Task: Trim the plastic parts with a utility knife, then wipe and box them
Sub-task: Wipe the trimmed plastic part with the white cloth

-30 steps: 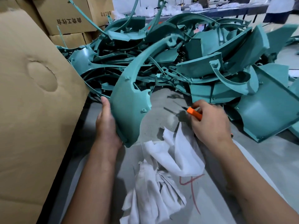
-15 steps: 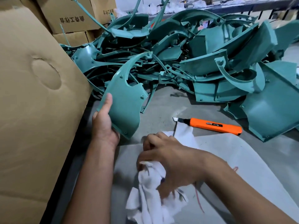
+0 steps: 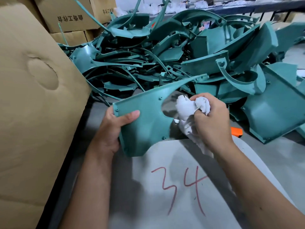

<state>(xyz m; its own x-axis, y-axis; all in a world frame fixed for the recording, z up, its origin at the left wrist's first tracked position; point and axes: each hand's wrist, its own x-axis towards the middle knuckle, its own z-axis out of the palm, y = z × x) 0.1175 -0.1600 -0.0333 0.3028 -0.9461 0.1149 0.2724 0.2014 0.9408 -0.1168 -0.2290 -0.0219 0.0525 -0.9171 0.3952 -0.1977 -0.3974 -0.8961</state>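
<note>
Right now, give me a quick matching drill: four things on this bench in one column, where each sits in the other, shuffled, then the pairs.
1. white rag
2. teal part
3. utility knife
4. red "34"

A. held in left hand
B. written on the sheet in front
C. bunched in right hand
D. lying on table behind right wrist

Pairs: 1-C, 2-A, 3-D, 4-B

Heap of teal parts [image 3: 189, 52] blocks worktop's [image 3: 272, 171] far edge. Cardboard box [image 3: 33, 113] walls left edge. Near-right worktop w/ paper sheet [image 3: 165, 204] open for hands.

The right hand [image 3: 212, 119] has lifted the white rag [image 3: 189, 108] up beside the teal part [image 3: 148, 118].
</note>
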